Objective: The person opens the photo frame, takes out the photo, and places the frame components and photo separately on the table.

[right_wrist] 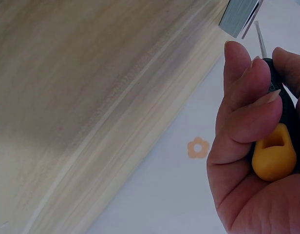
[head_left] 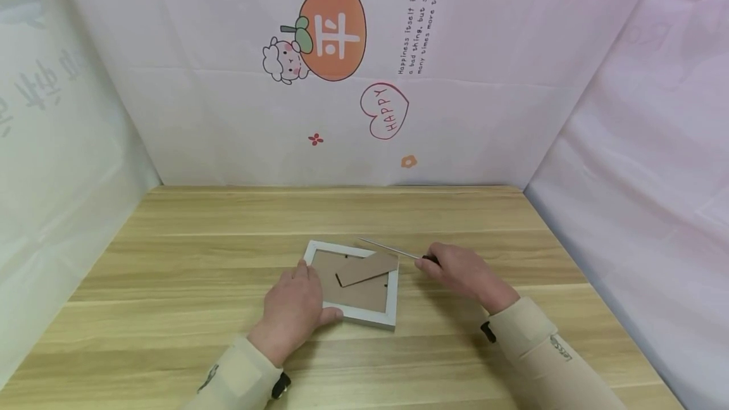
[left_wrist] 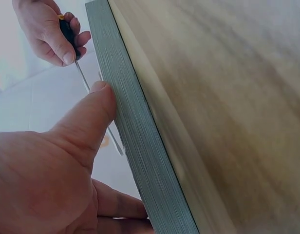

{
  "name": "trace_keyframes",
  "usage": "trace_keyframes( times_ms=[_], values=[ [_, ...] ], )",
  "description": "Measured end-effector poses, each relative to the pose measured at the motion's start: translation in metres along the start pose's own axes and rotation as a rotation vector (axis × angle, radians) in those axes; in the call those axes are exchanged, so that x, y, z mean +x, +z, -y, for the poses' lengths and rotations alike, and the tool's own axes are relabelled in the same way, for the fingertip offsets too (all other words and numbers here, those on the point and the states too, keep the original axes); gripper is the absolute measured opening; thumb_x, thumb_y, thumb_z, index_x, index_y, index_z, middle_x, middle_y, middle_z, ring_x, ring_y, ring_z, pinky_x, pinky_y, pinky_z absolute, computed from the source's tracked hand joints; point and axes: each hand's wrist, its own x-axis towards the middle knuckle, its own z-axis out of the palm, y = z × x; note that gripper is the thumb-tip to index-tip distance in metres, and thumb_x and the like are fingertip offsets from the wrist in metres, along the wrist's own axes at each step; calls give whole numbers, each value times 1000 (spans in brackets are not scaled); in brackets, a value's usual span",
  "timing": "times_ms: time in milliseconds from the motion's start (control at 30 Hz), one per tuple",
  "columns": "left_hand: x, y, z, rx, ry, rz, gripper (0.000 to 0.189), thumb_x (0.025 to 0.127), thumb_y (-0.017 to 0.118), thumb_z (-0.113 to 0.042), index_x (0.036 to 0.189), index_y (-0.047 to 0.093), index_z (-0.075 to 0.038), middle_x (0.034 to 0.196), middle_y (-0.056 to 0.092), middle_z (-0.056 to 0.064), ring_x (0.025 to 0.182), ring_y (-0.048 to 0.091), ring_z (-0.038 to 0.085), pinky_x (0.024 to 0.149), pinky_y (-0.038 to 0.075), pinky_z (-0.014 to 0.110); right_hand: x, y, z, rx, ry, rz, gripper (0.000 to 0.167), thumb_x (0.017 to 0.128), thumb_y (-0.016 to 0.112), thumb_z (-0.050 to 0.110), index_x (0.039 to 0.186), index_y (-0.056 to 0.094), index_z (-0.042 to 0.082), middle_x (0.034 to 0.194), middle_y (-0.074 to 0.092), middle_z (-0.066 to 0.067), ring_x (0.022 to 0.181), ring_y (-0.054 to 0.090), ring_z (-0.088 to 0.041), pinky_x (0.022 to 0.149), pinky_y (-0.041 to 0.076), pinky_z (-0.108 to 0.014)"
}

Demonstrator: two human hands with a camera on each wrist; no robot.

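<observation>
A picture frame (head_left: 392, 301) with a pale border lies face down on the table, its brown backing board (head_left: 324, 271) upward. A folding stand leg (head_left: 367, 268) slants across the board, near small dark tabs. My left hand (head_left: 293, 305) holds the frame's near left corner, the thumb pressing its side edge (left_wrist: 135, 126). My right hand (head_left: 464, 271) grips a screwdriver with a black and yellow handle (right_wrist: 275, 158). Its thin metal shaft (head_left: 393, 249) points left above the frame's far edge; whether the tip touches anything cannot be told.
The wood-grain table (head_left: 228, 220) extends around the frame. Printed white cloth (head_left: 239, 131) hangs behind it, with more white cloth (head_left: 655, 207) along both sides.
</observation>
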Motion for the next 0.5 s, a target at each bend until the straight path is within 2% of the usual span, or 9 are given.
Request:
trace_keyframes(
  times_ms=[200,500],
  values=[
    [0,3,-3,-4,-22,-10,107,81,76,-69,139,53,18,149,51,35,121,60,46,75,63,53,-1,-1,0,0,1,2,31,106,59,40,97,66,12,77,56,3,67,49,-13,61,43,-30],
    [-1,1,-8,-4,-58,17,108,82,75,-69,141,51,18,151,48,35,123,59,46,73,63,54,-3,-3,0,8,10,8,31,106,58,41,97,66,12,78,57,3,68,50,-13,62,43,-30]
  ],
)
